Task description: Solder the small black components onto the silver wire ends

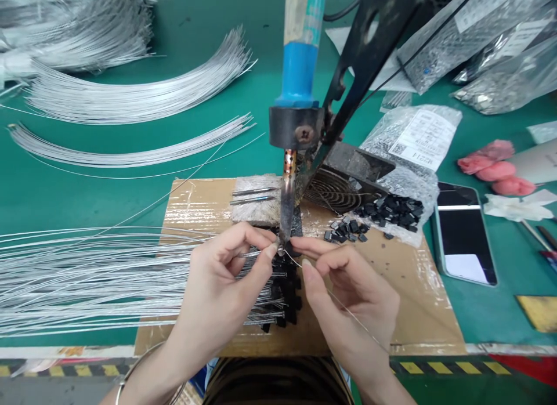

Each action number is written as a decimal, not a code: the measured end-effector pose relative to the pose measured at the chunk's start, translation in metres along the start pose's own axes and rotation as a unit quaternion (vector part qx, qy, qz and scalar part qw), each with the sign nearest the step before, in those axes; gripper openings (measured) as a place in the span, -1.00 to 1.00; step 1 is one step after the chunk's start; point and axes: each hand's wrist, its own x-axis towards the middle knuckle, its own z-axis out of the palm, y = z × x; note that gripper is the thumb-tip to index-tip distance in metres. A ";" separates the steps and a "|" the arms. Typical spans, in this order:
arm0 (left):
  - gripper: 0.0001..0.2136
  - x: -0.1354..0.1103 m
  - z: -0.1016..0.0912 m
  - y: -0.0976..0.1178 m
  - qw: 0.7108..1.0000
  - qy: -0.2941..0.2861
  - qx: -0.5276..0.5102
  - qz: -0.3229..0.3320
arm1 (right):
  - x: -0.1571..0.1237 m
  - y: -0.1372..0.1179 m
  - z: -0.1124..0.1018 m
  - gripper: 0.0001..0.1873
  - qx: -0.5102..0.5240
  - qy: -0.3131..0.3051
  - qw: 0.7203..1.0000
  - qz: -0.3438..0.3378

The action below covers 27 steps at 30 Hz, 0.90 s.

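A blue-handled soldering iron [300, 68] is clamped in a stand, its tip [286, 210] pointing down between my hands. My left hand [230, 277] pinches the end of a thin grey cable just left of the tip. A small shiny piece [281, 251] shows at the fingertips, too small to make out fully. Thin solder wire [352, 315] runs through my right hand [350, 289], its thumb and fingers closed on it, and its end reaches the tip. Below the hands lie several cables [100, 283] with black connectors [285, 300] at their ends.
Cardboard [418, 300] covers the work spot. Behind the tip stand a fan [339, 187] and a pad [256, 208] with spare tips. Small black parts [391, 212], a plastic bag [413, 144] and a phone [465, 234] lie right. Cable bundles [134, 100] lie back left.
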 end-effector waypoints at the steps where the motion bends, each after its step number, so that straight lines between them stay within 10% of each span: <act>1: -0.88 0.000 0.000 0.000 1.000 0.001 0.001 -0.001 | 0.000 0.000 0.000 -0.78 -0.002 0.000 1.000 -0.001; 27: -0.86 -0.001 0.000 -0.001 1.000 -0.003 0.000 0.024 | -0.001 0.001 0.001 -0.78 -0.013 0.003 1.000 -0.019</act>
